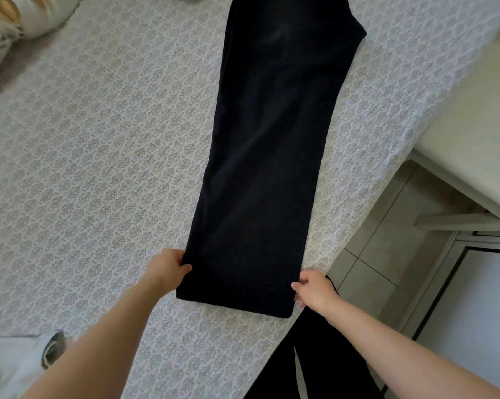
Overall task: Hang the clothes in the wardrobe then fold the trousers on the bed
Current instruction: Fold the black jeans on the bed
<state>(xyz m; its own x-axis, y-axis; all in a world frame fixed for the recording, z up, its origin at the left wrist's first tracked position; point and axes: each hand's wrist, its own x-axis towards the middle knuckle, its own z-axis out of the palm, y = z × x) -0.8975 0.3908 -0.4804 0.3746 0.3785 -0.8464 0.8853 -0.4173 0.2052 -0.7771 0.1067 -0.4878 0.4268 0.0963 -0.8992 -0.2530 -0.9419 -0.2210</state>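
dark trousers laid flat on a bed, both hands gripping the near hem

head view, looking down from the wearer's eyes. a pair of dark, nearly black trousers (271, 154) lies stretched out lengthwise on the bed (99, 139). the legs are laid one over the other into a single long panel. the panel runs from the 12 o'clock edge of the picture, where the wider waist end sits, down to the hem just below centre, towards 6 o'clock. the cloth lies flat and mostly smooth. the bed has a pale cover with a small repeating grey ornament print, and it fills the left and middle of the picture.

the left hand (169, 269) is at the hem's left edge, around 7 o'clock from centre. its thumb lies on top of the cloth and its fingers are tucked out of sight, pinching that edge. the right hand (315, 289) is at the hem's right edge, around 5 o'clock from centre, with its fingers curled closed on the cloth near the corner. both bare forearms reach in from the bottom of the picture.

at 10 o'clock, in the far corner, a pillow (15, 21) with a leafy pattern rests on the bed. at 8 o'clock, by the bottom left corner, lies a pale garment (12, 361), partly behind the left forearm. at 3 o'clock, past the bed's edge, stands white furniture (459, 133) over a tiled floor (381, 240). at 6 o'clock, below the hem, the wearer's dark clothed legs (329, 355) show beside the bed.
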